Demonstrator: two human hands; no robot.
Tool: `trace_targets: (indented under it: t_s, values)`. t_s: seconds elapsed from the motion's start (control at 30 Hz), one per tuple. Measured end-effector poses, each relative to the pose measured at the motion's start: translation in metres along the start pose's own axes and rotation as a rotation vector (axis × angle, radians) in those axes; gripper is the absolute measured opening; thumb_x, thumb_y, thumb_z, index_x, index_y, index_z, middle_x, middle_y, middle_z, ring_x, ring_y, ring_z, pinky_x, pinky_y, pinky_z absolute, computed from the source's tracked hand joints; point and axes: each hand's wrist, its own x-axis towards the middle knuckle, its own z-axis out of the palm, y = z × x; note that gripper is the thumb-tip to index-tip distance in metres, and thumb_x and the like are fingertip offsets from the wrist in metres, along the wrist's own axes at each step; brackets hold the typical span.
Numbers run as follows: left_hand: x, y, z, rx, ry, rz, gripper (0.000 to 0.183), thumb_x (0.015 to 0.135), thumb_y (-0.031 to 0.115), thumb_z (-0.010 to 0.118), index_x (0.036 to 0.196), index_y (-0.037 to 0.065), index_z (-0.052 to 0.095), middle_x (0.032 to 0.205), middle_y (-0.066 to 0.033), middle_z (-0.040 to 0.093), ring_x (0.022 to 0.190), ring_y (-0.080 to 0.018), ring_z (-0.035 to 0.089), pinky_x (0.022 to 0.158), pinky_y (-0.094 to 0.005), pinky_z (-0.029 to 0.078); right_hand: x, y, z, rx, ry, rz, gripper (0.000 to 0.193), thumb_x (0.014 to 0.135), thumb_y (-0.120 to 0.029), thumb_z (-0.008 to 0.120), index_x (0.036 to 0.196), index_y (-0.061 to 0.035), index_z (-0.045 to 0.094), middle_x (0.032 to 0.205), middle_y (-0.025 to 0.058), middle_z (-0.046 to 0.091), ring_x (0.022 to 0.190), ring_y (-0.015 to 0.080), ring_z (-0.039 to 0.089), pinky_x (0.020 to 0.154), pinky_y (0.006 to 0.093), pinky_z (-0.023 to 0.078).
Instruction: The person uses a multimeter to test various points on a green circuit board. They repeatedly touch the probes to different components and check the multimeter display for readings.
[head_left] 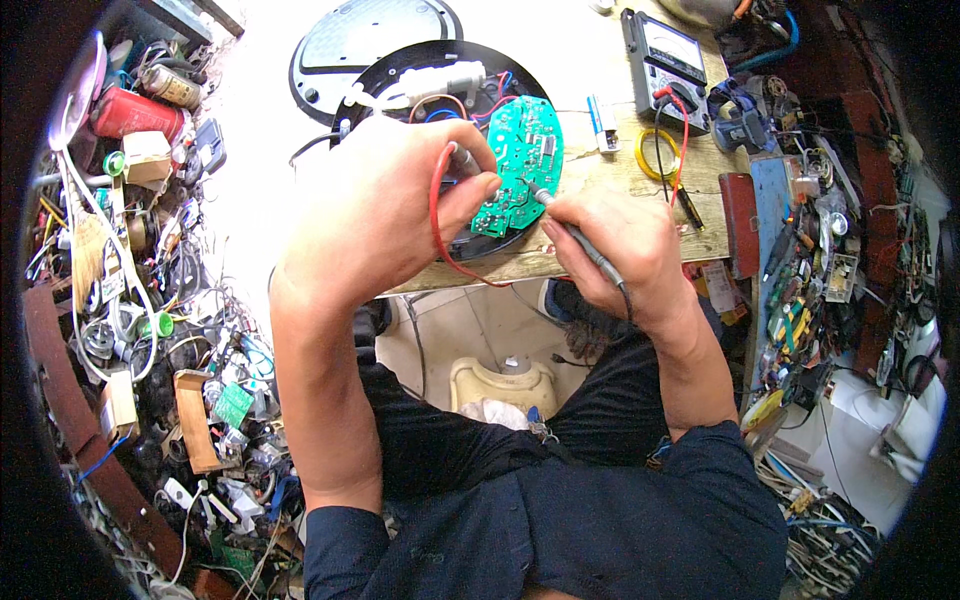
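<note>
Probing looks mid-course: the left hand (385,205) pinches a red-leaded test probe (462,160) and the right hand (605,235) pinches a grey probe (575,232), both tips on the green round-edged circuit board (520,160) at twelve o'clock; the grey analogue multimeter (665,55) sits at one o'clock.

An electronics repair workshop is shown. A worn wooden tabletop (640,235) is loaded with an analogue multimeter (664,56), a roll of yellow tape (657,154) and a green circuit board (522,160) set in an opened round black housing (440,70). Heaps of salvaged parts, loose wires (110,300) and old circuit boards (232,404) are piled on the left, and more boards and components (815,270) are crowded on the right.
</note>
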Motion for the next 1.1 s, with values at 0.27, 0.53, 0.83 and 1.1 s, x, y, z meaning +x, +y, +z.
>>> trace_targets:
  t_s: [0.27,0.53,0.83,1.1]
  values:
    - [0.000,0.001,0.001,-0.017,0.003,0.016,0.016,0.099,0.020,0.080,0.103,0.005,0.077,0.071,-0.0075,0.071,0.060,-0.0102,0.061,0.058,-0.0303,0.049,0.005,-0.009,-0.002,-0.077,-0.090,0.009,0.015,0.086,-0.003,0.079,0.095,-0.0050,0.067,0.083,0.0126,0.066,0.076,0.0335,0.067,0.067,0.0449,0.052]
    - [-0.002,0.004,0.000,-0.034,-0.009,-0.012,0.014,0.099,0.018,0.080,0.103,0.004,0.077,0.074,-0.0056,0.073,0.060,-0.0091,0.059,0.057,-0.0297,0.048,0.008,-0.008,0.004,-0.070,-0.017,-0.007,0.017,0.087,-0.012,0.076,0.085,-0.0090,0.059,0.074,0.0099,0.058,0.071,0.0326,0.063,0.065,0.0477,0.047]
    - [-0.002,0.002,-0.003,-0.016,-0.014,-0.038,0.015,0.099,0.021,0.080,0.104,0.007,0.078,0.066,-0.0029,0.064,0.058,-0.0085,0.054,0.055,-0.0300,0.043,0.001,0.004,0.006,0.044,0.082,-0.015,0.014,0.085,-0.007,0.080,0.094,-0.0061,0.069,0.079,0.0114,0.067,0.070,0.0328,0.067,0.065,0.0447,0.052]
    - [-0.001,-0.001,-0.004,-0.021,-0.019,-0.043,0.016,0.099,0.022,0.080,0.105,0.007,0.078,0.060,-0.0003,0.056,0.055,-0.0067,0.049,0.051,-0.0301,0.038,0.004,0.002,-0.005,0.149,0.218,0.043,0.021,0.082,0.003,0.080,0.100,-0.0028,0.071,0.083,0.0132,0.072,0.071,0.0312,0.072,0.064,0.0414,0.056]
